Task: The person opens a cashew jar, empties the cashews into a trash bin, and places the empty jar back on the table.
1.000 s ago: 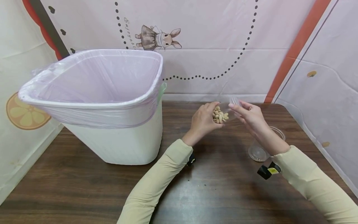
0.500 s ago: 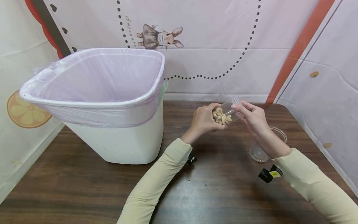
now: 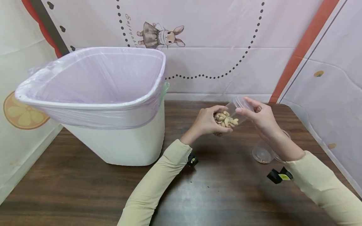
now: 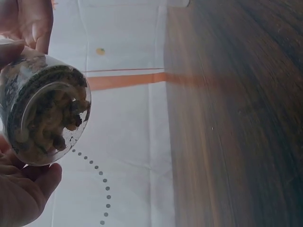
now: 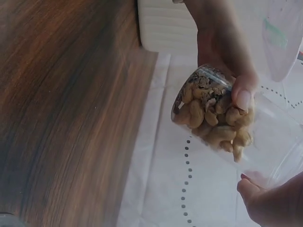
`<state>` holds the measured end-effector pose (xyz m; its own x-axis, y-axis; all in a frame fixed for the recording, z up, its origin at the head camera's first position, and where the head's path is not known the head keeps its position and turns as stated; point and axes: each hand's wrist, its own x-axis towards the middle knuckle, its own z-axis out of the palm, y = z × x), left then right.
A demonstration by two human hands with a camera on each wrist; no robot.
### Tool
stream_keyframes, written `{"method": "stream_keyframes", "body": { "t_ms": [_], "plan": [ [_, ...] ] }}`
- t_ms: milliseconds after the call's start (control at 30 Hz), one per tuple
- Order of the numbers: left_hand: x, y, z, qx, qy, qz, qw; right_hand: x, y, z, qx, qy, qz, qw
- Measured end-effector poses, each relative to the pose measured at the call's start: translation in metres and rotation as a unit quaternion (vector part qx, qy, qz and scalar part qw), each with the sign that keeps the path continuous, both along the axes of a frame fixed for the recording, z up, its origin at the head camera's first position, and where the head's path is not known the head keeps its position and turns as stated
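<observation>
The jar sits farther right than before. Left hand grips its base, right hand pinches its mouth end. Probably light, stiff, slick; hold the base.

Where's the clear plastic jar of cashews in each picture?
Head: clear plastic jar of cashews, right of centre.
Left wrist: jar at the left edge, mid-height.
Right wrist: jar right of centre, reaching the right edge.
Shared landmark: dark dotted line printed on the pale wall sheet.
</observation>
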<state>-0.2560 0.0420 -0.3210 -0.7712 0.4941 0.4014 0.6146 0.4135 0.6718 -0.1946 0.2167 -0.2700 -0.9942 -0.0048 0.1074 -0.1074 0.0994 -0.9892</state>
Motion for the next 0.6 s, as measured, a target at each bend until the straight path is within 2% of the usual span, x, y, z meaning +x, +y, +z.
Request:
{"method": "stream_keyframes", "body": {
  "t_ms": [100, 267, 433, 600],
  "plan": [
    [0.0006, -0.0008, -0.0004, -0.004, 0.008, 0.001, 1.0, -0.0001, 0.0007, -0.0006, -0.04, -0.01, 0.02, 0.9989],
    [0.001, -0.0007, -0.0015, -0.012, 0.027, 0.008, 0.9995, -0.0008, 0.0016, -0.0011, -0.063, -0.023, 0.037, 0.9971],
    [0.0013, 0.0002, -0.0016, -0.036, 0.058, 0.02, 0.9975, -0.0022, 0.0004, -0.0014, -0.088, -0.042, 0.031, 0.9948],
    [0.0027, -0.0002, -0.0015, -0.047, 0.065, 0.034, 0.9962, -0.0042, 0.0008, -0.0041, -0.083, -0.064, 0.019, 0.9943]
  ]
}}
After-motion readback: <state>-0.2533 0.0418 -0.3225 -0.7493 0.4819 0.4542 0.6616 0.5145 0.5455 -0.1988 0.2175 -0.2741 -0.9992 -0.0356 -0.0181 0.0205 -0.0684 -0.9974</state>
